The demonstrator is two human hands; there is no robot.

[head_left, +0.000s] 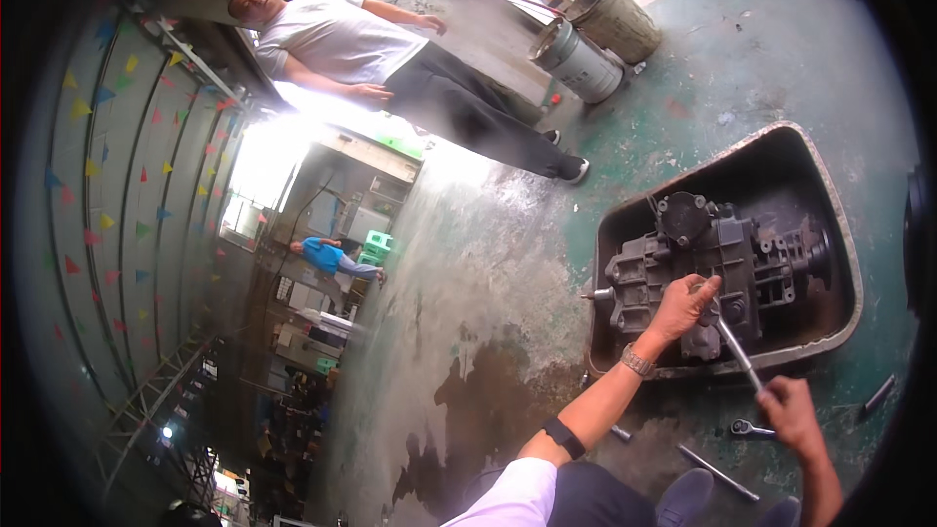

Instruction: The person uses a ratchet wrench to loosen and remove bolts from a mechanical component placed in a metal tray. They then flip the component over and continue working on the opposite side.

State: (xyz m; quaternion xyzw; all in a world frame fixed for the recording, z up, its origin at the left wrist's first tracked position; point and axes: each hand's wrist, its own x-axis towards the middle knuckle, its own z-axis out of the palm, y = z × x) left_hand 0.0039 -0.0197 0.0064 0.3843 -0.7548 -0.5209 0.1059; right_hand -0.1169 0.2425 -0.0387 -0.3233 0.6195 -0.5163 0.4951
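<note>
A grey metal gearbox [634, 278] lies in a dark rectangular tub [849, 293] on the floor. My left hand [683, 304] is closed at the head of a long steel wrench [734, 346], against the lower middle of the housing; exactly what its fingers press on is partly hidden. My right hand [793, 410] grips the wrench's lower handle, beyond the tub's near rim. Below the tub lie a ratchet [747, 427], a steel bar [719, 471], a small socket or extension [621, 432] and a short rod [878, 393].
A standing person [346, 49] in a white shirt is at the upper left, near two buckets [576, 68]. Farther back, another person [322, 254] in blue is near green crates [379, 244]. A dark wet patch [468, 400] marks the floor left of my left forearm.
</note>
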